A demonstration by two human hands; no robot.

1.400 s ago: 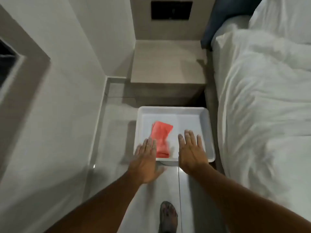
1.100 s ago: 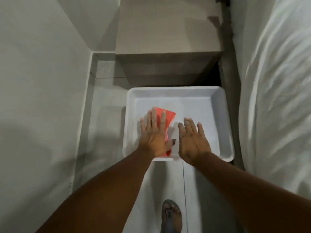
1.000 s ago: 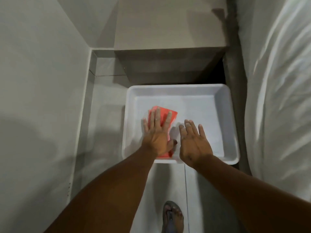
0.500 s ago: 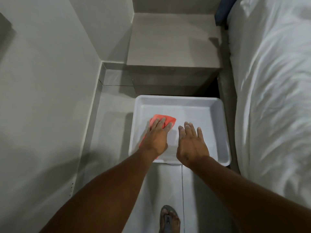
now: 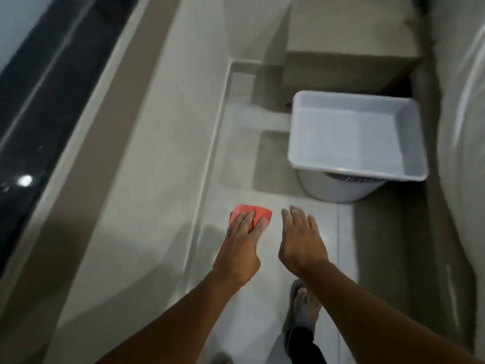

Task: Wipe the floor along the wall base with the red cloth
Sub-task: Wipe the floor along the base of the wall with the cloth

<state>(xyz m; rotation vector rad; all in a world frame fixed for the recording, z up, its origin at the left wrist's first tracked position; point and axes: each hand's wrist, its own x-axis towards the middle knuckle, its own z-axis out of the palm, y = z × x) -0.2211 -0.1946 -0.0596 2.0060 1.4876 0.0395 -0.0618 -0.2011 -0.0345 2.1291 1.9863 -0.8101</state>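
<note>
The red cloth [image 5: 259, 214] hangs from my left hand [image 5: 242, 245], which grips it above the pale floor tiles, a little right of the wall base [image 5: 207, 185]. Part of the cloth is hidden under that hand. Beside it, my right hand [image 5: 301, 240] is held flat with fingers apart and holds nothing. The skirting runs from the near left up to the far corner.
A white tray [image 5: 357, 177] rests on a round white bucket [image 5: 338, 191] at the right, with nothing in it. Behind it stands a beige bedside cabinet [image 5: 349, 43]. White bedding [image 5: 462, 153] fills the right edge. A dark window pane [image 5: 39, 82] is on the left. My foot in a sandal [image 5: 304, 308] is below.
My left hand has lifted the red cloth out of the white tray and carried it left and nearer, over the floor by the wall. The view has swung left.
</note>
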